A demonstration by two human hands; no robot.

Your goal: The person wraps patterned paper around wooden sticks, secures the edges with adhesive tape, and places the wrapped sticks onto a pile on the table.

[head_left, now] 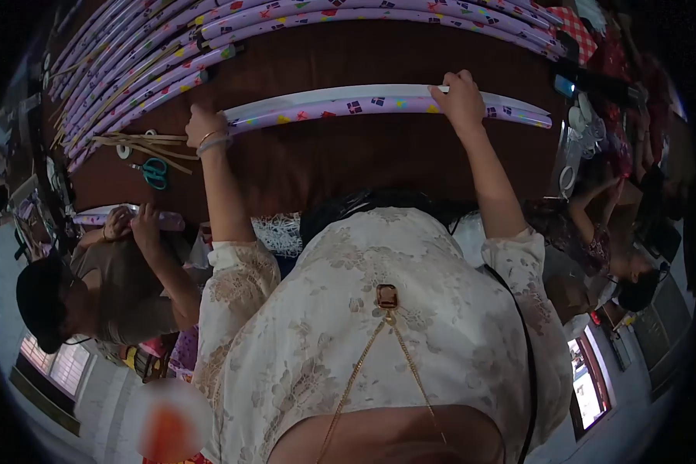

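Note:
A long lilac roll of patterned wrapping paper lies across the brown tabletop in front of me, its white underside showing as a strip along the far edge. My left hand is closed at the roll's left end. Farther right, my right hand pinches the white edge between bent fingers, and the rest of the roll runs on past it. Both arms are stretched forward. The fingertips of my left hand are partly hidden.
Many similar rolls are piled at the back left. Thin tan strips, a tape roll and teal-handled scissors lie left of my left hand. One co-worker handles a roll at left; another person sits right.

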